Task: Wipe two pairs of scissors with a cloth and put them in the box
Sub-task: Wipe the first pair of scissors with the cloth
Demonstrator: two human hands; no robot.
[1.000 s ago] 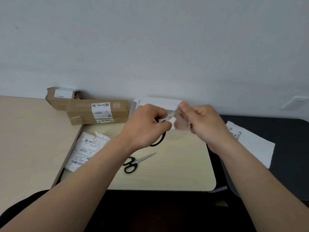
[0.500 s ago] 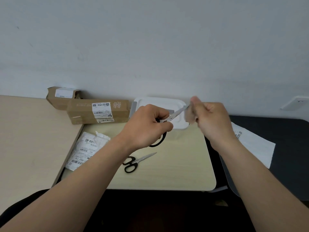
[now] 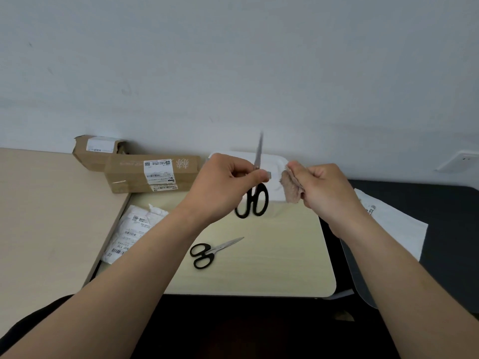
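My left hand pinches a pair of black-handled scissors near the pivot, blades pointing up and handles hanging down. My right hand grips a small pinkish-beige cloth just right of the scissors, apart from the blades. A second pair of black-handled scissors lies closed on the pale yellow board, blades pointing right. The white box stands against the wall behind my hands, mostly hidden by them.
Two brown cardboard boxes lie at the back left by the wall. Crumpled shipping labels sit left of the board. A white paper sheet lies on the dark table at the right. A beige table is on the left.
The cloth has come off the blades and my right hand has drawn back to the right. My left hand has turned the scissors from pointing right to pointing up.
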